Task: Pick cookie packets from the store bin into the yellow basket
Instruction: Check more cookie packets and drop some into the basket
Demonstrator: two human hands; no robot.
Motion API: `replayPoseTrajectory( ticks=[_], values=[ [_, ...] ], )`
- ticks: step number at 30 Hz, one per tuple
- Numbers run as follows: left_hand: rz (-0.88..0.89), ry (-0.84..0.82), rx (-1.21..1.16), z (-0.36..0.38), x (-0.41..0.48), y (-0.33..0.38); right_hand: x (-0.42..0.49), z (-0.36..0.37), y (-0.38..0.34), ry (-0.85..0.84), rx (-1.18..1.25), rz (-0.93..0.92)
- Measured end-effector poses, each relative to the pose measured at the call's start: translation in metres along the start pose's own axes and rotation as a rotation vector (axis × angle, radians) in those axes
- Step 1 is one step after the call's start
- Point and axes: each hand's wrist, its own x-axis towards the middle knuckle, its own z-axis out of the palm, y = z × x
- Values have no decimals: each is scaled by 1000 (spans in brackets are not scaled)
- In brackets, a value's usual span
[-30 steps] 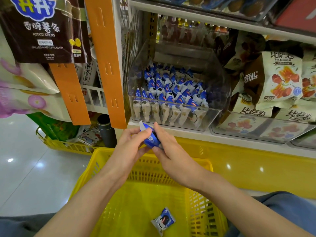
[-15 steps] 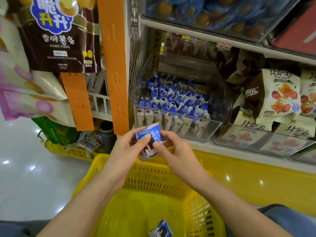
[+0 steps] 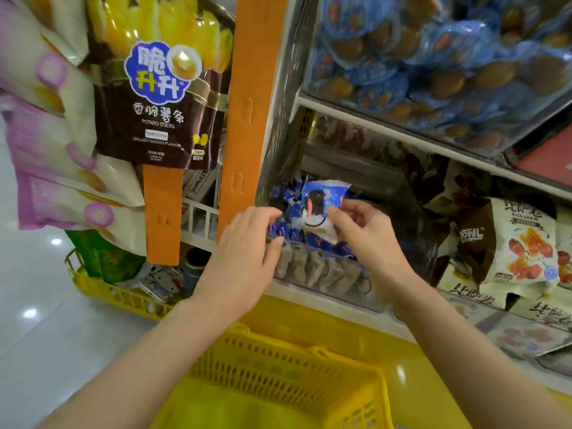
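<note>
Packet (image 3: 320, 209) up at bin level, against half a second ago, when low over the basket rim between both hands. Held now by the right hand (image 3: 368, 239) alone: thumb and fingertips pinching its right side, upright, printed face toward the camera, just above the stock (image 3: 286, 212) in the bin (image 3: 325, 274). Left hand (image 3: 244, 255) off the packet and moved to the bin's front left corner, fingers bent down onto the stock, thumb at the front wall. Blurred there, so cannot tell whether anything is gripped. View tilted upward as well: basket (image 3: 278, 360) floor and the loose packet seen there earlier out of frame, only the rim and slotted walls left in view.

Packet: glossy film, a flat pillow shape, crimped along the top, blue above, white below, with a dark round cookie printed in the middle. Stock: same blue-and-white film, standing in tight rows. Bin: clear hard plastic, boxy, front wall cloudy. Basket: yellow moulded plastic, walls pierced by rows of small slots, thick rim, directly below the shelf (image 3: 340, 301) edge. Shelf: pale, flat, smooth-fronted. Strip (image 3: 250, 97): orange, flat, matte, punched with narrow slots, hanging just left of the bin. Bag (image 3: 158, 97): dark brown, shiny, printed with yellow potato sticks, hanging left of the strip.
</note>
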Motion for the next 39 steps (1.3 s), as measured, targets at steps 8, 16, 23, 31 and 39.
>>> replayPoseTrajectory(
  ticks=[8, 16, 23, 31, 39],
  values=[
    [199, -272, 312, 17, 7, -17, 93, 51, 10, -9, -217, 185],
    [215, -247, 285, 18, 3, -18, 105, 60, 16, -262, -462, 187],
    [210, -242, 277, 19, 2, -18, 120, 64, 24, -413, -619, -3],
    [208, -241, 286, 19, 2, -18, 140, 54, 37, -259, -629, -103],
    [210, -234, 300, 18, 3, -15, 135, 49, 40, -250, -696, -104]
  ],
)
